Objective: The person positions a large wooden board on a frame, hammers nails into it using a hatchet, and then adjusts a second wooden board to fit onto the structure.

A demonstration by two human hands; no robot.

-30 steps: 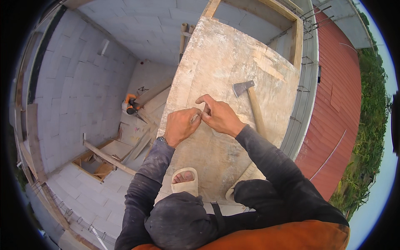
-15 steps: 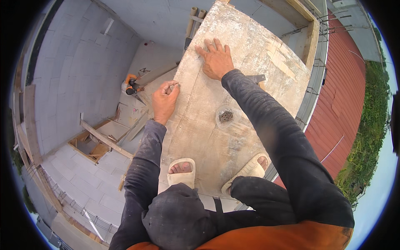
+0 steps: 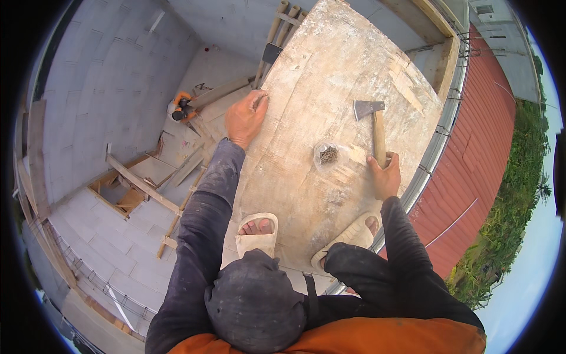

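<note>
A worn, pale plywood sheet (image 3: 289, 159) lies beneath my feet and hands. At its left edge my left hand (image 3: 243, 121) is closed, thumb and fingers pinched together; whatever they hold is too small to make out. My right hand (image 3: 387, 179) grips the lower end of the wooden handle of a hatchet (image 3: 379, 133), which rests on the sheet to the right with its dark metal head pointing away from me. Between the hands sits a small clear plastic container (image 3: 319, 164) with several nails (image 3: 328, 154) in it.
Beyond the sheet's left edge is a drop to a lower floor, where a person in orange (image 3: 181, 107) works among planks. A framed floor opening (image 3: 121, 192) lies at lower left. A red metal roof (image 3: 471, 153) runs along the right side. My sandals (image 3: 257, 242) stand on the sheet.
My right hand has left the upper part of the sheet, come back toward me and taken hold of the hatchet's handle. My left hand has shifted slightly up along the edge, still pinched.
</note>
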